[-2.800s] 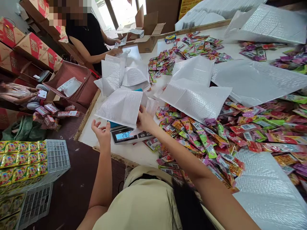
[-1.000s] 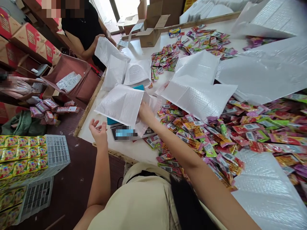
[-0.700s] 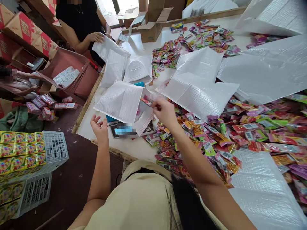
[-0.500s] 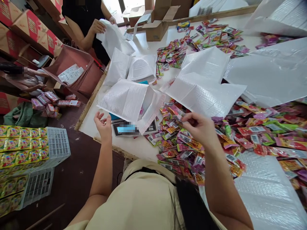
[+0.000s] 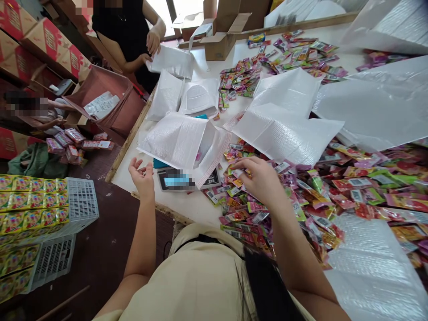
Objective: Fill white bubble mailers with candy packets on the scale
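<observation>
My left hand hovers palm up with curled, parted fingers just left of a digital scale, holding nothing. A white bubble mailer lies across the scale, its open mouth facing right and a pinkish packet showing inside. My right hand is over the heap of small colourful snack packets, fingers and thumb apart; no packet shows clearly between them. Another bubble mailer lies on the heap beyond that hand.
Across the table a co-worker's hands hold a white mailer. Two filled mailers lie nearby. A cardboard box stands at the back. Crates of yellow packs and a reddish cloth bin are on the left.
My right hand has moved left over the packets, and the packet it held no longer shows in it. My left hand has barely moved. The co-worker's mailer is now lower and flatter.
</observation>
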A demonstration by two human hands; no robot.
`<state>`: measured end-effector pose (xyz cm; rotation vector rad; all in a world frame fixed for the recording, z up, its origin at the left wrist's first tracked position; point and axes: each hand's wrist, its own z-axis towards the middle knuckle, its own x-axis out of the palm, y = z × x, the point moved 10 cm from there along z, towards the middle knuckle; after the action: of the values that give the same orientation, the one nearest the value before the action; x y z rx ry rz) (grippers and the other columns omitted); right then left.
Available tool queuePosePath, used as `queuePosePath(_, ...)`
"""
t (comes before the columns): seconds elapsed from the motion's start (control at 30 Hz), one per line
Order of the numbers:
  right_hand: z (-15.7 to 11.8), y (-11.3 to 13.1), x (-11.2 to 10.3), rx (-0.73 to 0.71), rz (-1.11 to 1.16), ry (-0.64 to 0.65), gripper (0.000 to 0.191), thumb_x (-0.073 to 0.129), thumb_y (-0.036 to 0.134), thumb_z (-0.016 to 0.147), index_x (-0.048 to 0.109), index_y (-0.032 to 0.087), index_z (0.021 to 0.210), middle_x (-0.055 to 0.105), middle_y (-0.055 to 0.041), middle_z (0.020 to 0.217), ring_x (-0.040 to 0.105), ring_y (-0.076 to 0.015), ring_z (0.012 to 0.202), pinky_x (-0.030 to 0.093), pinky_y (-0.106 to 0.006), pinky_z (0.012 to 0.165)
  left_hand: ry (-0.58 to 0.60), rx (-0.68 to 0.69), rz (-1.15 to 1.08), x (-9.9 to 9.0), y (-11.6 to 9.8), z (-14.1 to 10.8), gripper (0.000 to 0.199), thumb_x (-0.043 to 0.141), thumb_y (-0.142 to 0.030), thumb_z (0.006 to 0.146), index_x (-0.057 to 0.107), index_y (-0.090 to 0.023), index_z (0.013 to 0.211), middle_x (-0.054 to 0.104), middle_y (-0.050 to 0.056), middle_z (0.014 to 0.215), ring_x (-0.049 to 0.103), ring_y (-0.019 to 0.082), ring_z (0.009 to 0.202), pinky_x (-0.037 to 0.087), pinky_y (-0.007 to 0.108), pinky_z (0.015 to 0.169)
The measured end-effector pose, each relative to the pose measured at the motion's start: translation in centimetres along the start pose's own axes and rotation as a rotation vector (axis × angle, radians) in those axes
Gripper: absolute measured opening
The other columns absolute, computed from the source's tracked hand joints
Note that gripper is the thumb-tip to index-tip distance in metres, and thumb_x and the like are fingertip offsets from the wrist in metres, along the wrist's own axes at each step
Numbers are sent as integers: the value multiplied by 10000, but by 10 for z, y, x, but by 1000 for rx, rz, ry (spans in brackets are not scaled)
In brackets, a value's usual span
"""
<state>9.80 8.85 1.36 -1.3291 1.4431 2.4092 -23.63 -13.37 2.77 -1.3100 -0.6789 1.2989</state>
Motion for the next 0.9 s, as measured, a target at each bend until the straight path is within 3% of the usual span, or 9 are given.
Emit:
queuePosePath(0.17, 44, 31, 62, -61, 96, 74, 276, 480, 85, 808, 674, 194, 971, 695, -118, 1018, 620, -282, 979, 494, -414, 872, -9, -9, 31, -5, 4, 0, 609, 724, -304, 835, 479, -211, 1385, 547, 148, 1323, 583, 102, 818, 522, 188, 646)
queuePosePath(0.33, 100, 56, 126, -117, 27, 144, 433, 565, 77, 728, 630, 114, 1154, 642, -220, 1210, 562, -349, 1095, 474, -501, 960, -31, -29, 26, -9, 9, 5, 629, 741, -347, 816, 488, -214, 1376, 553, 143, 1306, 588, 114, 823, 522, 195, 631)
queuePosePath(0.43, 117, 62, 148, -140, -34, 193, 390, 592, 91, 726, 660, 127, 1108, 669, -217, 1163, 567, -334, 1071, 475, -476, 951, -42, -30, 13, -12, 11, 8, 621, 733, -332, 818, 482, -217, 1375, 556, 142, 1304, 589, 112, 820, 519, 191, 623)
queuePosePath(0.57, 111, 53, 135, -106, -57, 171, 306, 547, 109, 762, 655, 140, 1046, 704, -185, 1009, 589, -276, 889, 474, -384, 798, -45, -50, -15, -16, 16, 5, 596, 716, -305, 818, 486, -203, 1358, 567, 138, 1289, 589, 105, 810, 511, 182, 613)
queuePosePath(0.7, 88, 38, 91, -11, 25, 106, 266, 527, 94, 705, 612, 179, 942, 697, -115, 871, 585, -237, 776, 400, -322, 693, -35, -48, -16, -17, 17, 1, 559, 715, -323, 832, 516, -202, 1340, 574, 136, 1289, 602, 120, 860, 519, 186, 638)
queuePosePath(0.8, 70, 27, 60, 45, 189, 61, 146, 526, 108, 645, 526, 212, 747, 634, -34, 725, 544, -181, 685, 368, -290, 661, -29, -40, -14, -15, 15, -2, 536, 715, -327, 842, 535, -199, 1331, 583, 136, 1279, 602, 127, 873, 521, 190, 646)
queuePosePath(0.9, 48, 8, 31, 114, 350, -16, 96, 544, 161, 628, 485, 218, 676, 553, 14, 639, 463, -134, 599, 346, -274, 615, -23, -33, -12, -12, 13, -5, 511, 710, -310, 854, 544, -203, 1325, 591, 132, 1276, 598, 122, 861, 520, 187, 646)
